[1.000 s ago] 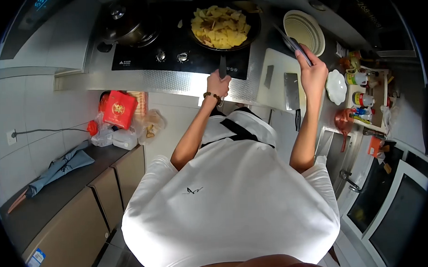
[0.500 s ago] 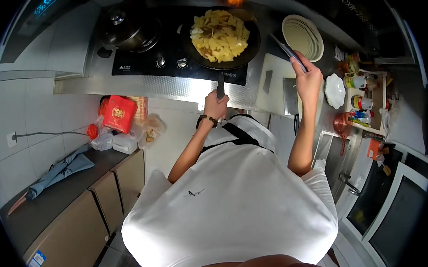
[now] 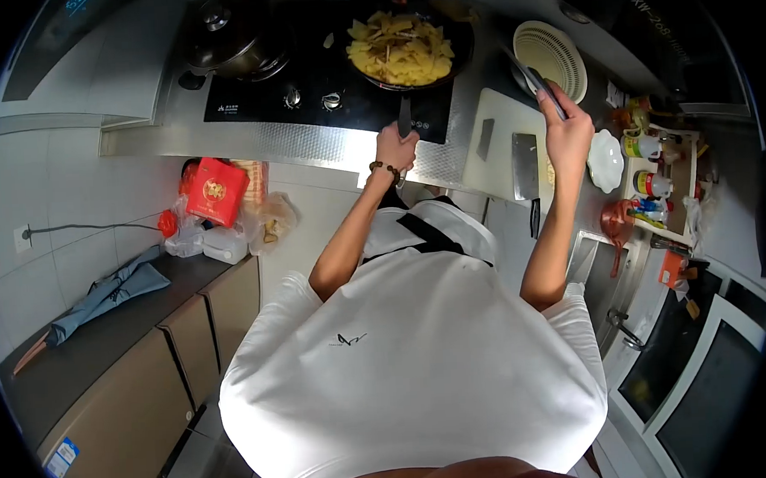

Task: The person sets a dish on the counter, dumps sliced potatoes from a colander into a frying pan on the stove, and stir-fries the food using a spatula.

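Note:
My left hand (image 3: pixel 395 148), a beaded bracelet on its wrist, is closed around the dark handle (image 3: pixel 405 115) of a black frying pan (image 3: pixel 465 54) at the stove's right side. Yellow sliced food (image 3: pixel 400 50), which looks like potato with some browned bits, is heaped in the pan. To the right, my right hand (image 3: pixel 570 133) grips what looks like a spatula (image 3: pixel 526 72), held up and pointing forward, apart from the pan. Its blade is seen nearly edge-on, in front of a pale slotted basket (image 3: pixel 563 52).
A lidded pot (image 3: pixel 234 53) stands on the left of the cooktop (image 3: pixel 266 97). Beside the pan, a cleaver (image 3: pixel 525 166) lies on a white cutting board (image 3: pixel 499 114). Farther right are a white scalloped dish (image 3: pixel 604 161) and a rack with bottles (image 3: pixel 651 183). A red bag (image 3: pixel 217 191) sits at left.
My left hand and the pan have moved forward, and the pan appears tilted. The tall flame behind it has shrunk to a faint glow. My right hand with the spatula has shifted slightly right.

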Tool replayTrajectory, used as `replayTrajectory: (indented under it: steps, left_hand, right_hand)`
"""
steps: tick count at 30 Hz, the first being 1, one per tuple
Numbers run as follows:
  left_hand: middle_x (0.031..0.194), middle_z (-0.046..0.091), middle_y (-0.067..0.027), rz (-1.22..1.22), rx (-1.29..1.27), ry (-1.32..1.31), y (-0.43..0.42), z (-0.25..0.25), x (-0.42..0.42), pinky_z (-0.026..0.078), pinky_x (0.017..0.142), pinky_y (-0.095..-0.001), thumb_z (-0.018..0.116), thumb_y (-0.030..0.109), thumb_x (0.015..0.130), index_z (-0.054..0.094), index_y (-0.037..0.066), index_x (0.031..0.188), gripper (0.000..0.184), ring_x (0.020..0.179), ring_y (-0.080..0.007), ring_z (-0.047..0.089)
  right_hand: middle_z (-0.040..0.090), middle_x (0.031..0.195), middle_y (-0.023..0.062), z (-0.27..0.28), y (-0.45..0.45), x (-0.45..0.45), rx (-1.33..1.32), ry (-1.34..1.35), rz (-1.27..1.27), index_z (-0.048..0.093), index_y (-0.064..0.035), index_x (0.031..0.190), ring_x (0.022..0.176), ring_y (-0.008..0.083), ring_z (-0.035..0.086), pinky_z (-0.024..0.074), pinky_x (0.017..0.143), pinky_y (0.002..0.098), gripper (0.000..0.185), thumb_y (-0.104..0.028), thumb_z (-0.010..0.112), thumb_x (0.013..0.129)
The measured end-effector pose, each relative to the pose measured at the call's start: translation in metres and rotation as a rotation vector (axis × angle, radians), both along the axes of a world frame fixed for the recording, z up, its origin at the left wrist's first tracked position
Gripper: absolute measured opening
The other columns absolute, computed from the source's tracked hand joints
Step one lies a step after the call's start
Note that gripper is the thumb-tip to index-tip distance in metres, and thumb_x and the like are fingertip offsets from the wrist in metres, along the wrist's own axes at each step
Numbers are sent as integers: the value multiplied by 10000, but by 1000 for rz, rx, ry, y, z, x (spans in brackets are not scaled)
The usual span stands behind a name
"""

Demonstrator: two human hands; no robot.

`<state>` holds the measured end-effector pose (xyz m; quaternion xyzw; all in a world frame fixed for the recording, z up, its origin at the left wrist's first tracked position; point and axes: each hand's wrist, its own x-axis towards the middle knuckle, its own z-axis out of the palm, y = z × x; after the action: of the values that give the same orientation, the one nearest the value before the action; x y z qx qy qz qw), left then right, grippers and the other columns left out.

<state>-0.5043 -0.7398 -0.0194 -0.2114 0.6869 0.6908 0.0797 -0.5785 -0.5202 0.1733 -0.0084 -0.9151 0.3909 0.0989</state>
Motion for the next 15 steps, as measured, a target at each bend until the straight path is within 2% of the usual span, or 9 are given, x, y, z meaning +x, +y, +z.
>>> replayTrajectory:
  steps: [3,4,6,7,9,10,12,14,15]
  left_hand:
    - [519,552,-102,-16,-98,-124,9,15,29,452,424,-354,553,133,813,521,-6,757,153,410,-212,573]
    - [475,497,-52,36,-85,-58,16,4,48,389,364,-307,538,138,847,532,-31,792,178,366,-147,503]
    - [477,506,-52,24,-57,-54,18,-11,64,392,366,-308,542,135,842,529,-29,772,179,369,-146,506]
    - [477,506,-52,24,-57,-50,15,-3,51,392,366,-308,542,135,842,529,-29,772,179,369,-146,506]
    - [481,523,-57,-19,-214,-28,7,10,15,401,375,-310,542,139,840,538,-19,749,182,377,-146,515]
    - [513,558,-100,30,-102,-20,6,15,-1,484,436,-346,561,133,801,540,-21,728,172,413,-201,578]
    - [516,566,-108,37,-93,18,4,5,-8,466,405,-347,546,134,812,548,-23,765,165,402,-205,575]
    - [514,560,-107,4,-77,-104,7,18,23,453,394,-339,542,140,818,548,-24,789,167,398,-203,574]
    - [512,555,-98,15,-63,-100,10,7,43,443,387,-329,538,138,818,540,-21,790,161,395,-201,572]
  right_hand:
    - [690,939,194,-1,4,-3,-4,1,-10,673,-44,1093,882,232,674,473,836,290,310,-223,678,840]
    - [691,940,194,-2,5,-1,-19,-6,-17,671,-40,1097,885,224,673,472,839,288,314,-224,678,842]
    - [690,945,196,-8,9,-4,-16,30,-1,668,-35,1102,889,218,672,472,843,289,323,-227,678,842]
    - [690,949,198,-9,10,-5,-13,58,15,664,-29,1107,893,212,671,471,847,290,332,-231,679,843]
    - [689,953,199,-7,8,-8,-6,47,12,667,-31,1105,897,214,671,472,849,293,331,-232,680,841]
    - [688,957,200,-7,8,-6,-2,40,7,670,-34,1103,901,217,671,472,851,295,330,-232,682,840]
    - [688,956,201,-8,7,-3,-9,33,10,673,-36,1097,903,222,671,472,852,297,326,-232,683,837]
    - [688,954,202,-7,7,-6,-20,42,4,676,-37,1092,906,226,671,473,852,298,323,-231,685,835]
    - [688,952,202,-7,8,-5,-23,18,-3,677,-36,1090,903,230,672,473,852,299,321,-229,685,832]
